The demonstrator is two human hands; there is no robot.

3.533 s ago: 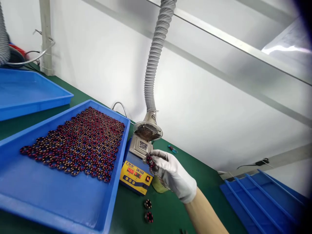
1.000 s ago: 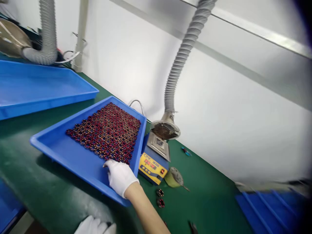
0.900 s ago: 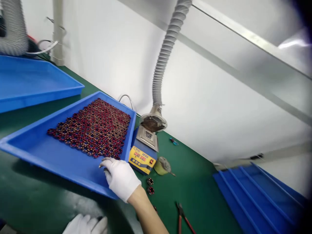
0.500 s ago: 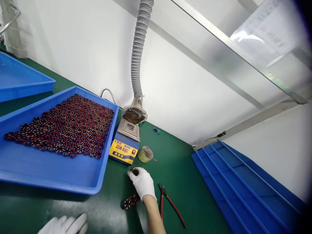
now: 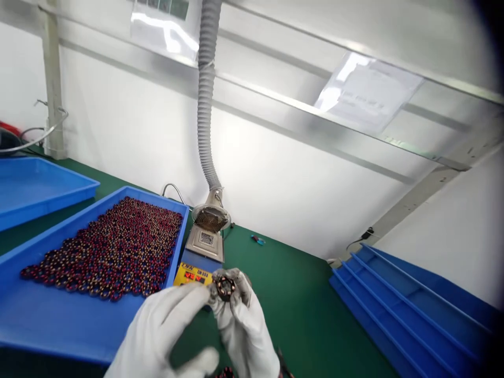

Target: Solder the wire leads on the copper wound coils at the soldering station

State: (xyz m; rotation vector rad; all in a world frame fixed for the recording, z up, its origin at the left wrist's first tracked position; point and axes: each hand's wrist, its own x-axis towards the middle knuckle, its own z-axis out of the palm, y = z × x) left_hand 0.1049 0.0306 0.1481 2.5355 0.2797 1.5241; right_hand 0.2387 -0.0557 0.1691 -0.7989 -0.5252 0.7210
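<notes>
My right hand, in a white glove with darkened fingertips, pinches a small dark ring coil with copper-coloured spots around its face. It is raised in front of the yellow-fronted solder pot unit. My left hand, also gloved, is beside it on the left, fingers stretched and thumb apart. Its fingertips reach the near side of the coil; whether they touch it I cannot tell. At the bottom edge, more ring coils show partly below my hands. Part of the pliers appears beside my right wrist.
A blue tray full of red and dark ring coils stands left, with another blue tray behind it. Stacked blue trays lean at the right. A grey duct hose hangs over the unit. A small blue-and-red item lies behind.
The view has tilted upward. My right hand has lifted a ring coil off the table area, and my left hand has come up from the lower left to beside it.
</notes>
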